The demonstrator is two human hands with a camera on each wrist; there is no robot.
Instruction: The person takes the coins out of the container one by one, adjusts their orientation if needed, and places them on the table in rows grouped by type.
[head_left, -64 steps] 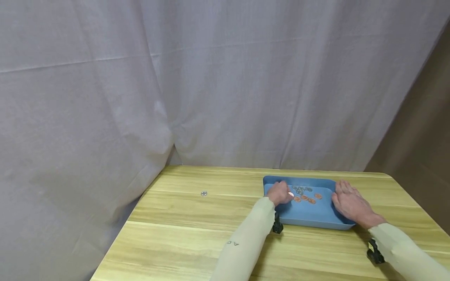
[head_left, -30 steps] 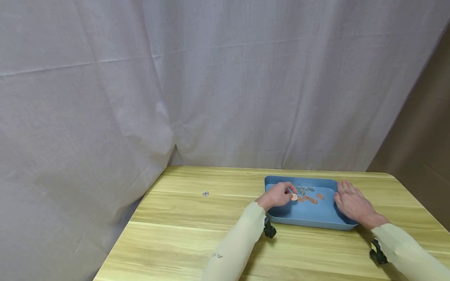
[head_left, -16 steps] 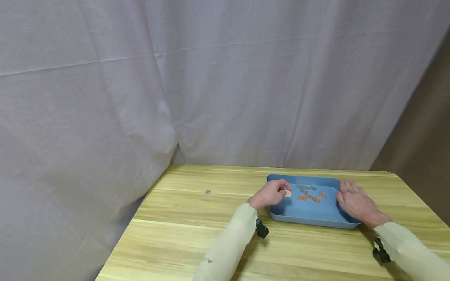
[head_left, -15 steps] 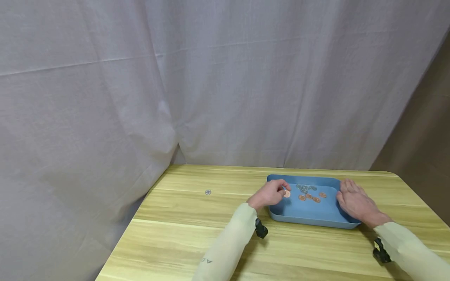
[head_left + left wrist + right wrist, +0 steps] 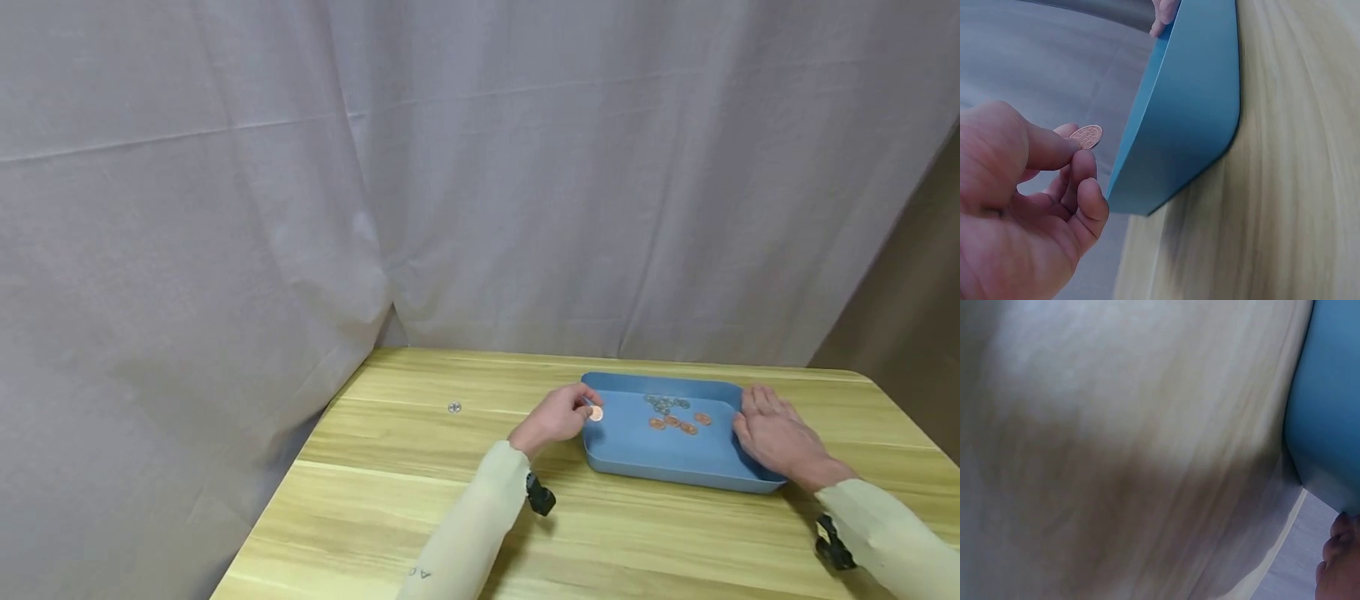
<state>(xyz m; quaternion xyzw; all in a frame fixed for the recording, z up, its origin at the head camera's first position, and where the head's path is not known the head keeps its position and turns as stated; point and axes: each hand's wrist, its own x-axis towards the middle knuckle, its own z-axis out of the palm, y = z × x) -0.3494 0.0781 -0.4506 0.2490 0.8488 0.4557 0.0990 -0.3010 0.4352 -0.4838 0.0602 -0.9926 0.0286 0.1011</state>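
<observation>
My left hand [image 5: 557, 417] pinches a copper coin [image 5: 1089, 137] between thumb and fingertips, at the left end of the blue tray [image 5: 660, 475]. In the left wrist view the coin is up beside the tray's outer wall, its face showing. My right hand [image 5: 780, 435] lies with straight fingers against the tray's right rim. Inside the tray lie several copper coins [image 5: 688, 428] and, behind them, a cluster of silvery coins [image 5: 663, 406]. The right wrist view catches only the fingertips [image 5: 1339, 545] of that hand by the tray's corner.
A single silvery coin [image 5: 454, 407] lies on the wooden table [image 5: 360, 492], left of the tray. Grey curtain [image 5: 495, 183] hangs behind the table's back edge. Each wrist carries a small black camera, one under the left sleeve [image 5: 472, 521].
The left hand has drawn a copper coin away from the others, leftward to the tray's left rim. The right hand stays at the right rim. The head view has shifted slightly.
</observation>
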